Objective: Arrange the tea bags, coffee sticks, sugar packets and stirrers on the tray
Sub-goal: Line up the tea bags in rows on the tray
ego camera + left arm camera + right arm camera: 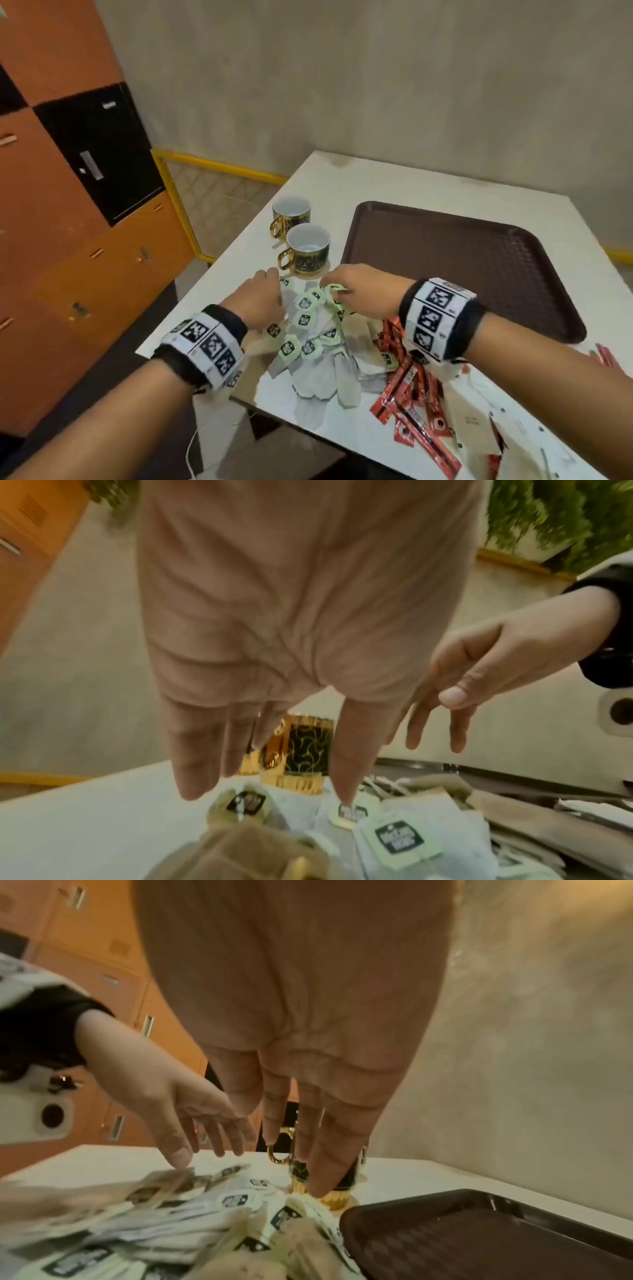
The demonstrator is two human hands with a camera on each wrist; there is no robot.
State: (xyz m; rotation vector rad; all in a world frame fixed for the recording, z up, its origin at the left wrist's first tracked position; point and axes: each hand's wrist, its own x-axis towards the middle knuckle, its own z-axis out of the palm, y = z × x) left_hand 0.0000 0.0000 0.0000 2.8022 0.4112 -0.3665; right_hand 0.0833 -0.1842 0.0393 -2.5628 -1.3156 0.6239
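Fingers of both hands reach down, spread and nearly straight, over the pile of tea bags (pixel 310 329) at centre frame in the head view. The left hand (pixel 255 298) sits at the pile's left edge and the right hand (pixel 368 291) at its right; this view does not show whether either has closed on anything. Red coffee sticks (pixel 411 397) lie fanned at lower right, with pale packets (pixel 469 421) beyond them that are probably the sugar. The brown tray (pixel 513 267) at right carries nothing. Two gold-trimmed cups (pixel 306 248) stand on the white counter (pixel 308 185) just above the pile.

From the left wrist, the left hand's fingers (pixel 192 756) hang extended and apart with nothing pinched, tips just over the green tags (pixel 399 838). The right hand shows at the right edge of this frame, fingers also loose.

From the right wrist, the right hand's fingers (pixel 329 1150) point straight down, holding nothing, above the pile's far edge beside the tray rim (pixel 428 1199).

These bags look very light, limp and paper-thin, each trailing a string and tag that will likely tangle with its neighbours. Scooping the pile between both palms from its two sides should hold better than pinching tags, which would leave bags dangling.
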